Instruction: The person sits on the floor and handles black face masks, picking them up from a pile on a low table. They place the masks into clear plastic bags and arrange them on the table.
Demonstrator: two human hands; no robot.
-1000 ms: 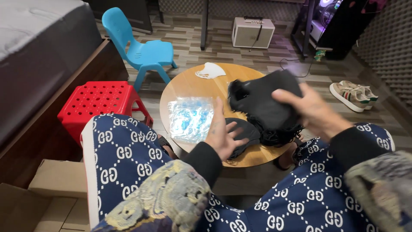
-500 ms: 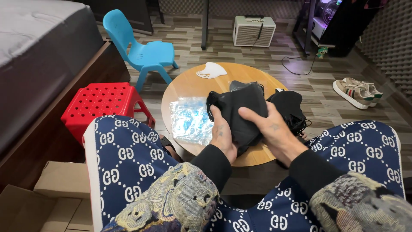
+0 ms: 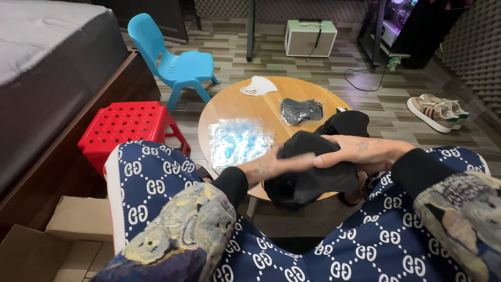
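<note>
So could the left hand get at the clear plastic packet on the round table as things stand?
Probably yes: the clear plastic packet lies just beyond the left hand with bare round table between, though that hand is busy on the black cloth.

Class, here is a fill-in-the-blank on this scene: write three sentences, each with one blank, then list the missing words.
1. Both hands, left hand and right hand, hold a ____ garment.
2. The round table is made of ____.
3. Beside the table stands a red stool and a ____ chair.

Missing words: black; wood; blue
</note>
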